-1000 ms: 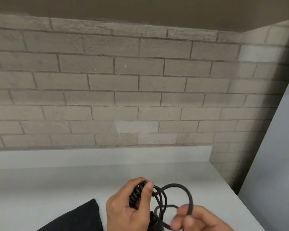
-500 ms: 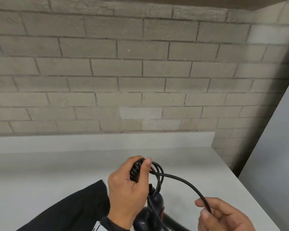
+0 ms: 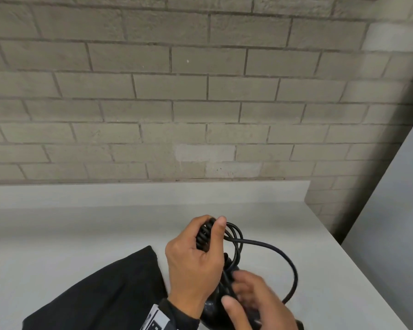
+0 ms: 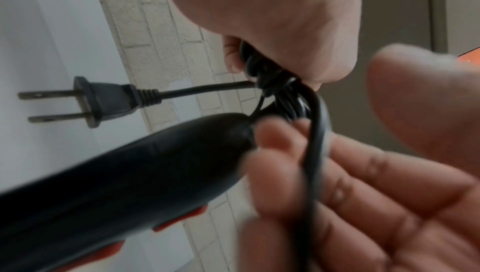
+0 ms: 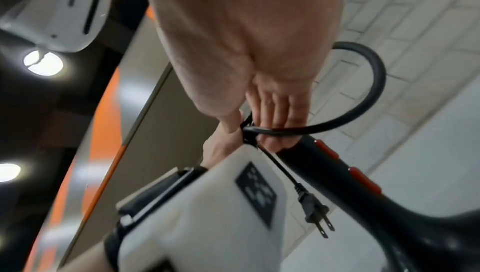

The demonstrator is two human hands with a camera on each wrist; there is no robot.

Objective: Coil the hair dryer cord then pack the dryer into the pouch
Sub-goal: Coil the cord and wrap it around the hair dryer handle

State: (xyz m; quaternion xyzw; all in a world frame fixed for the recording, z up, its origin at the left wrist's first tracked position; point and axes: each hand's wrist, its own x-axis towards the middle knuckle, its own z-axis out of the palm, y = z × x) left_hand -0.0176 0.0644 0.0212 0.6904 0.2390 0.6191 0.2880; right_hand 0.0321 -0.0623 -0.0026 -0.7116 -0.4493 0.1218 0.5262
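My left hand (image 3: 215, 231) is raised over the white counter (image 3: 81, 234) and grips a bundle of coiled black cord (image 3: 204, 236). A free loop of cord (image 3: 293, 277) arcs out to the right and back down to my right hand (image 3: 246, 294), which is blurred just below the left hand. In the left wrist view the cord (image 4: 314, 153) runs across the right hand's fingers (image 4: 363, 194) under the thumb. The black hair dryer (image 4: 130, 173), with red buttons (image 5: 330, 153), hangs under the coil. The plug (image 4: 103, 102) sticks out free. The black pouch (image 3: 100, 294) lies flat to the left.
A brick wall (image 3: 200, 103) backs the counter, whose right edge (image 3: 358, 270) runs diagonally beside a pale panel (image 3: 396, 210). A white wrist camera unit (image 5: 207, 204) sits on my left forearm.
My right hand has swung left from the counter's right side up against the left hand, pulling the straight run of cord into a rounded loop. The left hand keeps its grip.
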